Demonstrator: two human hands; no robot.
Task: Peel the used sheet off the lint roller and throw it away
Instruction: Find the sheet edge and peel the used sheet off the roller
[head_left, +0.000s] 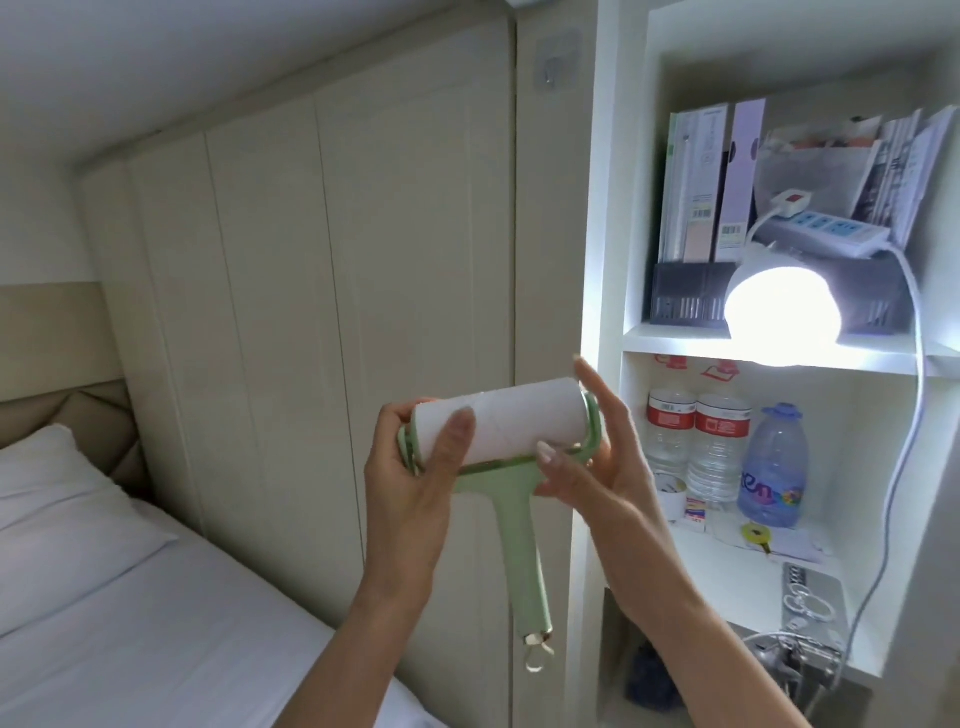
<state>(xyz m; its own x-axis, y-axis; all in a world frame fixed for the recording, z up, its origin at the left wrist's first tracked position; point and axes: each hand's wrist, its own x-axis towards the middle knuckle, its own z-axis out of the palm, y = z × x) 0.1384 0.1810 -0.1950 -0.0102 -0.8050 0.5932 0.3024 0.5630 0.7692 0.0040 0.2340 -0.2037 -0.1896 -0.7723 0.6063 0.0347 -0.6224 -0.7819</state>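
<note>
Left hand (410, 488) curled round left end of lint roller (511, 519), thumb pressing white sheet (519, 421), right hand (597, 462) fingers straight, thumb tip touching roll's right end, roller below-left of lamp (779, 312), handle hanging down

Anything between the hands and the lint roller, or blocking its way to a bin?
Nothing: the left hand grips the lint roller, the right hand touches its right end. No bin is in view, so that path is unknown.

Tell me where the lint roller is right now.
The lint roller is at the centre of the head view, held up between both hands: the left hand grips its left end, the right hand touches its right end, with the wardrobe doors behind it.
</note>
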